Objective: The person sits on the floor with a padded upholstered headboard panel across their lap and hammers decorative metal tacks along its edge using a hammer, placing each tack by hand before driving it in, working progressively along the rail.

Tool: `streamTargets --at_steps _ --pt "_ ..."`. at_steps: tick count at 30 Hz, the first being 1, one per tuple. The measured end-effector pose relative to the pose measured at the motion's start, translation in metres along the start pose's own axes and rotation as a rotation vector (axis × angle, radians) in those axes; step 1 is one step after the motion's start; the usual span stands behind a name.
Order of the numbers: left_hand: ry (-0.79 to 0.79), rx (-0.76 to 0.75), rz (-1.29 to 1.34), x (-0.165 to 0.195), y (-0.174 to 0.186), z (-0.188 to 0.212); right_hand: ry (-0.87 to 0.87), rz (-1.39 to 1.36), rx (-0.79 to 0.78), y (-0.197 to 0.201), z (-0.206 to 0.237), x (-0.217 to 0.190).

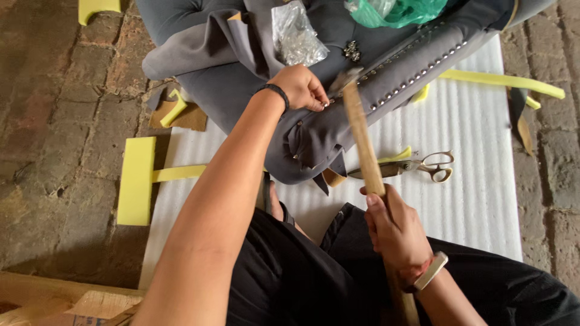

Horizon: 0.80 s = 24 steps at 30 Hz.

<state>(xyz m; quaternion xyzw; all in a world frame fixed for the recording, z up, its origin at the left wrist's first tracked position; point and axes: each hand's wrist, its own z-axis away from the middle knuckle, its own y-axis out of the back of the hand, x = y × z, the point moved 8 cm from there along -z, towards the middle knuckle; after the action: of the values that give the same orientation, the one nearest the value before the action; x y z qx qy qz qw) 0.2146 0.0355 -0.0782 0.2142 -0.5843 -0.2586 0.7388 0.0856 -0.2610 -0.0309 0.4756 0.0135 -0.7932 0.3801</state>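
Here, in the head view, the left hand rests on the grey upholstered piece, its fingertips pinched together at the fabric edge, just beside the head of the hammer; what they pinch is too small to tell. A dark band circles that wrist. The right hand has its grip clamped around the wooden handle of the hammer, which slants up from the lap to the fabric, its head blurred. A row of shiny studs runs along the grey edge to the right of the hammer head, and a small cluster of loose studs lies on the cloth above it. A clear plastic bag and a green plastic bag sit on the upholstered piece. The piece lies on a white ribbed foam sheet spread over a brick floor. Scissors lie on the sheet just right of the handle. Yellow foam strips lie at the sheet's left edge, and another at upper right. The person's black trousers fill the bottom.
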Motion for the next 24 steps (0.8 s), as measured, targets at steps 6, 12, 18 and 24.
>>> streamTargets --at_steps 6,12,18,24 --pt "-0.039 0.020 -0.098 0.005 0.004 0.003 -0.009 0.072 0.017 -0.003 -0.001 -0.004" --pt "0.078 0.049 -0.095 0.003 0.005 0.002 -0.035 0.090 0.014 -0.001 -0.005 0.006" --pt "-0.033 -0.036 0.059 -0.010 0.004 0.006 -0.101 0.161 0.021 0.001 0.003 -0.004" --pt "0.067 -0.132 0.599 -0.048 0.005 0.025 0.264 0.008 0.157 0.008 0.022 -0.046"
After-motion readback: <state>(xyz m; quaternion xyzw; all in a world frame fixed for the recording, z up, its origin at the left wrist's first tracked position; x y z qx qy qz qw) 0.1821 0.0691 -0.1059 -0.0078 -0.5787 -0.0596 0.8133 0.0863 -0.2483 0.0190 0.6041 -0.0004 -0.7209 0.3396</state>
